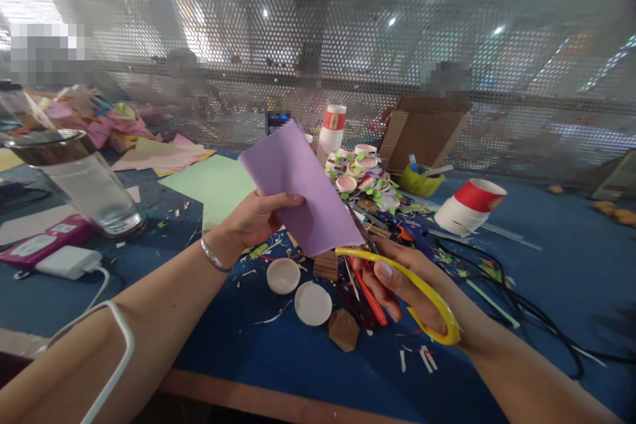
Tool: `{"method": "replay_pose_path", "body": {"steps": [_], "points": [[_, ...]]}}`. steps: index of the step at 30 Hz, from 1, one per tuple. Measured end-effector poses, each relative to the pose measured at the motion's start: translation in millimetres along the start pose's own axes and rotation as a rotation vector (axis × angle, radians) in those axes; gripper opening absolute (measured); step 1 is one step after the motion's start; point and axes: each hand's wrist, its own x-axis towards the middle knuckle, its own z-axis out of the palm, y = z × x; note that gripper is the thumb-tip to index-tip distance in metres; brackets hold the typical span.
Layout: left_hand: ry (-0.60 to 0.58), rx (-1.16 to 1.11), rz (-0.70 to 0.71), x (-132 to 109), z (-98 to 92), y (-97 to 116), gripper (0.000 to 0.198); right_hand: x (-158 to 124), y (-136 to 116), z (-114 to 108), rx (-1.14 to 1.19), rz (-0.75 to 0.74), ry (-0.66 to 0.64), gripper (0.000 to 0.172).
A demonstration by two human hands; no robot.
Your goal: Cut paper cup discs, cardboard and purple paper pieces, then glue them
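Observation:
My left hand [258, 217] pinches a sheet of purple paper [303, 185] by its left side, thumb on top, and holds it tilted above the table. My right hand [402, 285] is closed round yellow-handled scissors [450, 318]. The scissor blades are at the paper's lower right edge, partly hidden by it, so I cannot tell whether they are apart. Under the hands lie two small white paper discs or shallow cups [313, 303], a brown cardboard hexagon [344, 330] and a red-handled tool [371, 298]. Paper scraps are scattered around them.
Behind the paper stand stacked paper cups [331, 129] and a pile of small decorated cup pieces [365, 175]. A leaning cup stack [470, 207], a glue gun [417, 237] and black cables [517, 298] lie right. At left are a water glass [94, 189], a power strip [50, 242] and green paper [213, 185].

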Motion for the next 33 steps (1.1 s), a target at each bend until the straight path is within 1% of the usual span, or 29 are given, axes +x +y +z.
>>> {"method": "replay_pose_path", "body": {"steps": [5, 11, 16, 19, 24, 27, 33], "points": [[-0.010, 0.007, 0.002, 0.5, 0.2, -1.9, 0.049, -0.5, 0.1, -0.5, 0.018, -0.012, 0.020, 0.048], [-0.019, 0.031, 0.001, 0.6, -0.4, -2.9, 0.039, -1.6, -0.4, -1.0, 0.031, 0.015, 0.033, 0.050], [-0.041, 0.044, 0.003, 0.7, -2.2, -2.6, 0.044, -3.2, -0.3, -0.4, 0.041, 0.072, 0.061, 0.053], [-0.047, 0.058, -0.009, 0.8, -3.0, -2.5, 0.041, -3.4, 0.6, 0.6, 0.046, 0.082, 0.075, 0.054], [-0.064, 0.089, -0.012, 1.7, -4.3, -2.9, 0.038, -2.7, 3.2, 2.0, 0.064, 0.085, 0.109, 0.052], [-0.060, 0.093, -0.014, 2.3, -4.5, -3.0, 0.040, -3.0, 2.8, 1.8, 0.031, 0.091, 0.117, 0.050], [-0.066, 0.102, 0.002, 2.7, -4.7, -2.4, 0.048, -3.4, -4.7, 2.9, -0.044, 0.142, 0.126, 0.053]]}}
